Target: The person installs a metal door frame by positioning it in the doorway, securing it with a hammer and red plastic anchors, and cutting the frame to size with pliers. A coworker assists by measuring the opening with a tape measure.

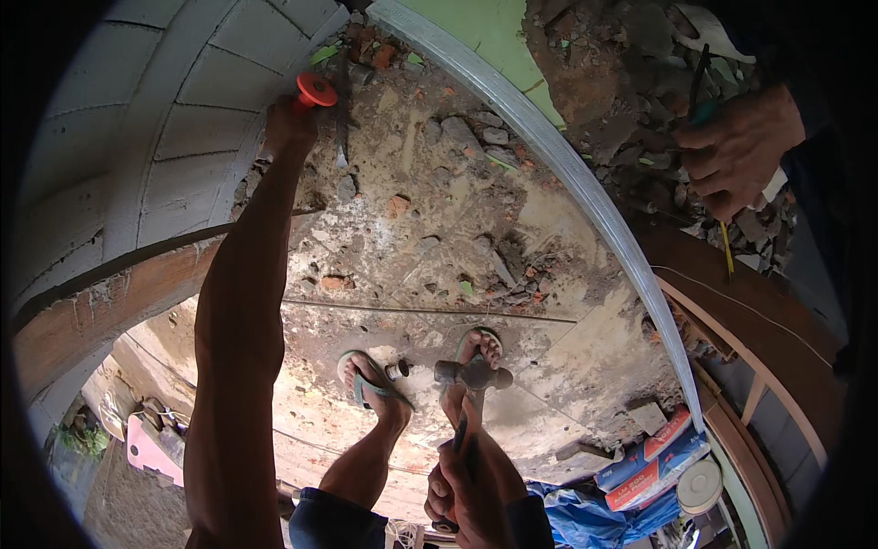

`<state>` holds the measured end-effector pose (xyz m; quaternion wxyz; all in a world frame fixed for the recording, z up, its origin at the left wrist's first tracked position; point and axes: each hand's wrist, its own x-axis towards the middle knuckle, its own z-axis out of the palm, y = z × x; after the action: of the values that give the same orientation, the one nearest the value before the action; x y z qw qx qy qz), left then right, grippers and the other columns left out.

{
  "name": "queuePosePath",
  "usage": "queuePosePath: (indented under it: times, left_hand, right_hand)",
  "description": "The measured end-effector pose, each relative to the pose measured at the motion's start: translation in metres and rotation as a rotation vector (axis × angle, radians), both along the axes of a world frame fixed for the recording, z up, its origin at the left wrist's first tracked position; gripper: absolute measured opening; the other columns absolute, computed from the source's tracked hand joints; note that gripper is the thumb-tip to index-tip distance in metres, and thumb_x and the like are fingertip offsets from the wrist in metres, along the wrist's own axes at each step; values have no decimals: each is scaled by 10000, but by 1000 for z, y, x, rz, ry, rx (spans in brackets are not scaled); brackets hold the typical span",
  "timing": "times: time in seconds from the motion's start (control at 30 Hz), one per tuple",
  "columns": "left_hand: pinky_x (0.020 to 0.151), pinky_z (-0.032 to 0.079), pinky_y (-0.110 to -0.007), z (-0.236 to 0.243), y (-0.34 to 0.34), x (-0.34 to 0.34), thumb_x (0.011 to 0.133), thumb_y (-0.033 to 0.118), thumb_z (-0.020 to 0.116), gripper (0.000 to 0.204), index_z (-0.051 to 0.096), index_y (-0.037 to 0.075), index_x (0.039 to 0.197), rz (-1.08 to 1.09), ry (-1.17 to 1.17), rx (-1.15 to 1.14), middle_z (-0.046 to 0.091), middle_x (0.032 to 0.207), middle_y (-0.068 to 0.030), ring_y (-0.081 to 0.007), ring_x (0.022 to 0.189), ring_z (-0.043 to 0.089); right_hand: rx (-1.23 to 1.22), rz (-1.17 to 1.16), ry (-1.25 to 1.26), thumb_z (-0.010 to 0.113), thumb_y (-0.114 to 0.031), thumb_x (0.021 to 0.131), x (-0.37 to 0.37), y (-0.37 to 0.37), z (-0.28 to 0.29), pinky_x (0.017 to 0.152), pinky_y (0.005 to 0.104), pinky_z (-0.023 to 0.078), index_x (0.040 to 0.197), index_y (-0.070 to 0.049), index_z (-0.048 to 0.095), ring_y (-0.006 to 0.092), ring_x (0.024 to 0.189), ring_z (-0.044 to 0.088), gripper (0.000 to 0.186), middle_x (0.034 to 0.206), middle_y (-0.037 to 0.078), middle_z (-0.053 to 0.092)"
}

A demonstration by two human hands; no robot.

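Observation:
At the far left, by the block wall, my left hand is closed around a chisel with a round orange hand guard. The chisel's tip cannot be made out. Just right of that hand, a dark narrow bar is pale at its near end. My right hand grips a hammer by its dark handle, low in front of my body. Its head is above my right foot in the picture, well apart from the chisel. A small round metal piece is beside my left sandal.
Broken rubble lies across the dusty floor. A long metal-coloured strip curves down the right side. Beyond it, another person's hand holds a thin tool. Blue-and-red bags, a round lid and blue sheeting are at lower right.

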<state>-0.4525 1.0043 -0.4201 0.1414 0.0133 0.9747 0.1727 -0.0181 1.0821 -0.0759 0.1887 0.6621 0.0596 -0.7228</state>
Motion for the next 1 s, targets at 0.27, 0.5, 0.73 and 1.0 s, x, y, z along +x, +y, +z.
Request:
queuePosePath:
  times: [0.27,0.5,0.73,1.0]
  left_hand:
    - [989,406,-449,302,21,157,952,154,683,389,573,33,1305,-53,152,739,538,1275,-172,-344,1124,443]
    - [1012,459,-368,584,-104,217,1020,169,637,284,602,2,1247,156,31,822,654,1254,-120,-237,1182,602]
    - [1010,476,-442,722,-196,165,1004,474,611,499,568,58,1275,327,566,1086,668,1225,-105,-247,1147,618]
    - [801,519,-290,753,-217,106,935,148,767,240,707,34,1137,281,561,1127,712,1008,-5,-106,898,624]
  right_hand:
    - [311,390,208,708,-198,962,15,-29,-23,367,268,344,998,-100,459,87,413,447,270,593,-17,454]
    - [876,462,823,690,-68,946,-147,-25,104,550,231,457,1184,-61,531,86,621,567,286,774,11,595]
    - [479,332,1285,693,-68,929,-316,-109,175,876,417,617,1514,-15,391,248,1023,716,660,1259,113,641]
    - [605,367,1162,695,-1,891,-329,-125,175,976,494,598,1318,43,543,277,955,730,456,982,133,692]
